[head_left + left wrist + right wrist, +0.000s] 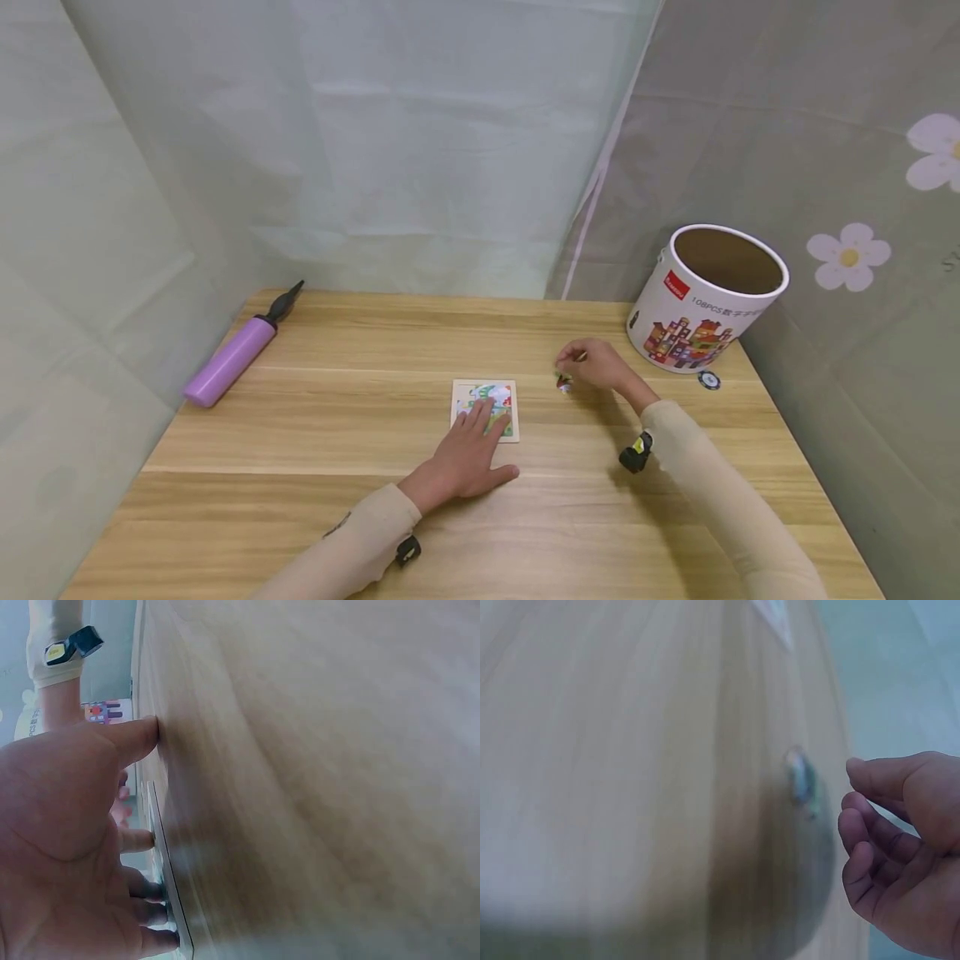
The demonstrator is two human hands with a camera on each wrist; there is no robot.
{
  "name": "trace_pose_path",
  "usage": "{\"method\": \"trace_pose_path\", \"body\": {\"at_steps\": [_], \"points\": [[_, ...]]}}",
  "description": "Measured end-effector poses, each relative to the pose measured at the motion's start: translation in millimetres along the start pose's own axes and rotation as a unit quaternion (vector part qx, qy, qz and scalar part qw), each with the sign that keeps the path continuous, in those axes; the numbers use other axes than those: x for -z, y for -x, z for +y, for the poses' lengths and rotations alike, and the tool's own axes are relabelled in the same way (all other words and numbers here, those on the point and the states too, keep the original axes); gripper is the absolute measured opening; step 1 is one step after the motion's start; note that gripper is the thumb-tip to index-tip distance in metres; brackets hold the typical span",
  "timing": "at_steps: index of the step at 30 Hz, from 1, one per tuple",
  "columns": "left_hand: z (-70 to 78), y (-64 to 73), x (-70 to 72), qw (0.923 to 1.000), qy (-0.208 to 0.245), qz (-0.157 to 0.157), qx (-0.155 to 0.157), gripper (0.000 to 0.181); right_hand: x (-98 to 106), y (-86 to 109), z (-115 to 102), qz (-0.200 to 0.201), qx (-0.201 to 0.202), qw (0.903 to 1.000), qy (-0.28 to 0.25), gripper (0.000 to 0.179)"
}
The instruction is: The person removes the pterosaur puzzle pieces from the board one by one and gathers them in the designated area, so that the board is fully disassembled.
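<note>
A small square jigsaw puzzle (483, 392) with a pale wooden frame lies on the table, showing a colourful picture. My left hand (468, 458) rests on it with fingers spread, and its thumb touches the table beside the near edge. In the left wrist view, the fingertips (166, 941) press on the thin board. My right hand (592, 364) hovers near a loose puzzle piece (563, 382) to the right of the board. In the right wrist view this piece (802, 784) lies apart from the loosely bent fingers (859, 862), with nothing between thumb and fingertips.
A large white bucket (690, 312) with printed building blocks stands at the back right. Beside its base lies a dark round chip (708, 380). A purple hand pump (232, 361) with a black nozzle lies at the left edge of the wooden table (337, 433). Curtains hang behind.
</note>
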State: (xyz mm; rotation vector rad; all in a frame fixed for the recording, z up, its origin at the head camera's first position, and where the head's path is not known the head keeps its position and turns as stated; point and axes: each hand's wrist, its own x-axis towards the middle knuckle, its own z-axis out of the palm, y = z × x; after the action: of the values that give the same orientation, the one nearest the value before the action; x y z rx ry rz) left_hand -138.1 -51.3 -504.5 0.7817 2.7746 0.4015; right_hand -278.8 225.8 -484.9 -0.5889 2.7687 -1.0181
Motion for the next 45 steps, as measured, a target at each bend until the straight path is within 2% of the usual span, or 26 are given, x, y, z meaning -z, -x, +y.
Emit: {"method": "trace_pose_path", "body": {"at_steps": [7,13,22,30,35,41,45], "points": [[2.1,1.1,1.6,0.9997,-0.017,0.011,-0.015,0.082,-7,-9.8,-28,-0.012,0.023,0.9994,-0.024,0.016],[5.2,2.0,3.0,0.9985,-0.050,0.009,-0.019,0.081,-23,-19.1,-46,-0.025,0.047,0.9982,-0.028,0.014],[10.7,4.1,5.1,0.9985,-0.053,0.001,-0.016,0.085,-51,-32.4,-67,-0.061,0.113,0.9910,-0.039,0.015],[15.4,4.0,3.9,0.9983,-0.058,-0.007,0.000,0.086,-72,-41.4,-75,-0.096,0.111,0.9890,-0.016,0.016],[15.0,4.1,2.7,0.9976,-0.069,0.003,-0.005,0.085,-77,-43.5,-79,-0.105,0.126,0.9864,-0.001,0.016],[14.3,3.8,0.7,0.9969,-0.079,0.009,-0.002,0.085,-81,-47.0,-81,-0.125,0.159,0.9789,0.031,0.018],[14.4,3.4,1.5,0.9957,-0.092,0.009,-0.001,0.084,-83,-48.6,-80,-0.135,0.159,0.9767,0.050,0.020]]}}
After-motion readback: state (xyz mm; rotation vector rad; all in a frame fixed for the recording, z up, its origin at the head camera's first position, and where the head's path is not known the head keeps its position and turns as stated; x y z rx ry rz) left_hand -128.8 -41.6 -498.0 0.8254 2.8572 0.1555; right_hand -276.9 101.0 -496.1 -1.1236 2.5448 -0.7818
